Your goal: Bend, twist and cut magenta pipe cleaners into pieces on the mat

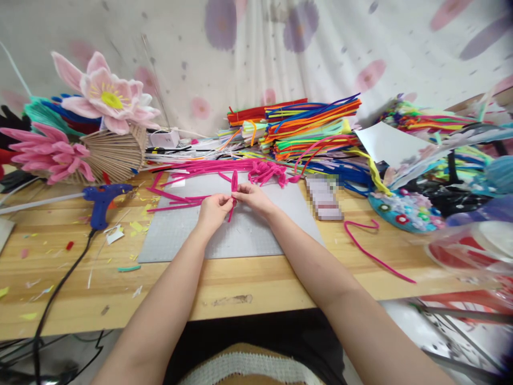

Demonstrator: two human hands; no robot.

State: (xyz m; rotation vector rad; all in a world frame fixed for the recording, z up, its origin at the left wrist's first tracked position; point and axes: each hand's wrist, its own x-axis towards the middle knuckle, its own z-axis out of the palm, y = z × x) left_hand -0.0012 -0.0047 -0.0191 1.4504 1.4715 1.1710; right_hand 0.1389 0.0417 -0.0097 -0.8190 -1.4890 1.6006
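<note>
Above the grey cutting mat (pixel 240 240), my left hand (pixel 217 207) and my right hand (pixel 251 197) meet, fingertips pinched together on a magenta pipe cleaner (pixel 234 181). A bent, petal-like loop of it stands up above the fingers, and a short end pokes out below. Where exactly each fingertip grips is hidden. Loose magenta pipe cleaners (pixel 182 203) lie left of my left hand. Behind the hands rests a long bundle of magenta pipe cleaners (pixel 200 167), with a clump of shaped magenta pieces (pixel 267 172) at its right.
A blue glue gun (pixel 100 206) with a trailing black cord lies left. Pink fuzzy flowers (pixel 110 96) stand behind it. Colourful pipe cleaner bundles (pixel 312 125) are piled at the back. A blurred phone-like object (pixel 324 198), a single magenta strand (pixel 372 255) and a plastic-wrapped tub (pixel 473 246) sit right.
</note>
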